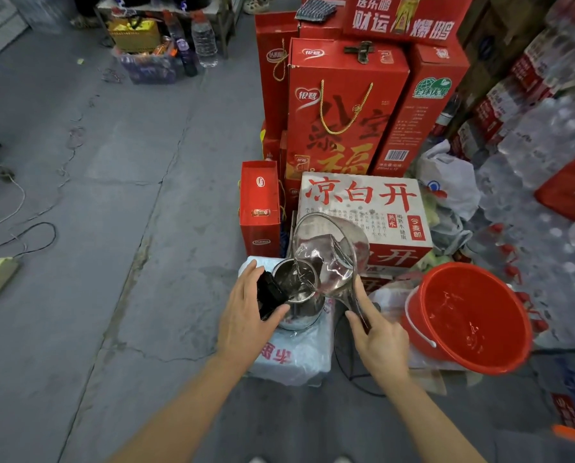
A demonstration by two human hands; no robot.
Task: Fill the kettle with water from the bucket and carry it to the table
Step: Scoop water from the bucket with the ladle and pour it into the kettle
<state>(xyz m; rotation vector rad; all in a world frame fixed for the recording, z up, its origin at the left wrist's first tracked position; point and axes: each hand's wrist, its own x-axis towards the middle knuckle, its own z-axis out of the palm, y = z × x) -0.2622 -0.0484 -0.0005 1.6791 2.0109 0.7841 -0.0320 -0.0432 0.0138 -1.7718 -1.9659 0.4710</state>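
We are holding the black kettle lid (272, 295) back with our left hand (246, 320), fingers and thumb closing on it from both sides at about 11 o'clock of our wrists. Our right hand (381, 339) is gripping the handle of a clear ladle (326, 252), fingers wrapping tight round it, at about 1 o'clock. The ladle is tilting leftward, its rim hanging over the open mouth of the steel kettle (297, 295), and water is running from it into the kettle. The kettle is standing upright on a plastic-wrapped pack (296, 359) on the grey floor (112, 195), right between our hands. At 3 o'clock of the kettle, just beside the pack, the red bucket (466, 317) is sitting with water showing in its bottom. Farther off at 12 o'clock, a white carton (362, 202) is lying before stacked red gift boxes (342, 108).
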